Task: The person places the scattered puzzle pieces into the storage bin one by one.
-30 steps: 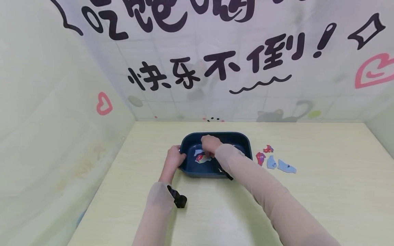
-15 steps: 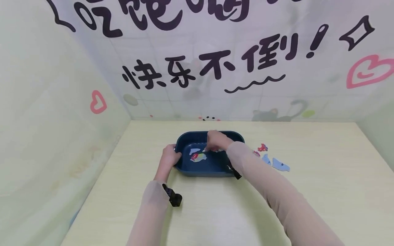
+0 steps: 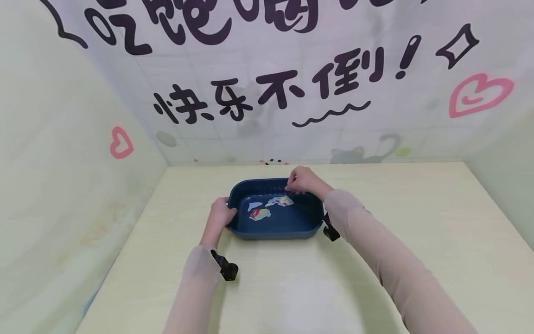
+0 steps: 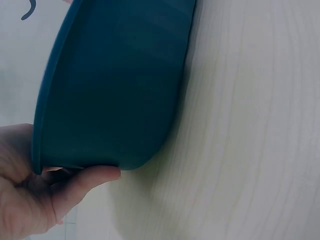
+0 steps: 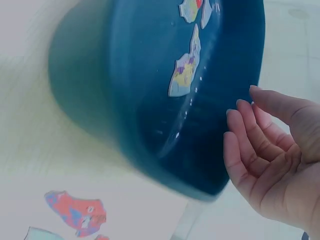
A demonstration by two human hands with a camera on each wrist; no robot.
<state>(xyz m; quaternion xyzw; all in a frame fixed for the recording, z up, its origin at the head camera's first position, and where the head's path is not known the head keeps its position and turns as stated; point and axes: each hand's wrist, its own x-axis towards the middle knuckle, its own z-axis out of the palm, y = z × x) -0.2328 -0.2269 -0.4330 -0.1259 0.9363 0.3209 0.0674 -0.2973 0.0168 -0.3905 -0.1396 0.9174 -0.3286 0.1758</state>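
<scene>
A pale wood-grained surface (image 3: 271,287) runs back to a whitish far sheet (image 3: 233,144), which bears large dark Chinese characters (image 3: 282,97), a wavy line (image 3: 331,113) beneath them and, farther right, a star outline (image 3: 444,52). Lower on that sheet are a faint grey cat shape (image 3: 354,157) and a yellow-green spot (image 3: 403,151), with a large pink heart (image 3: 454,101) above to their right. A pale, creased left wall (image 3: 62,195) carries a smaller heart (image 3: 113,147).

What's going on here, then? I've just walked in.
A person is handling a dark blue bin on a pale table. The left-hand grip holds its left end. The right-hand grip is by the far rim, fingers loosely curved, with nothing visible in it. Several flat, colourful pieces lie inside the bin, while a red-and-purple piece lies outside it.
</scene>
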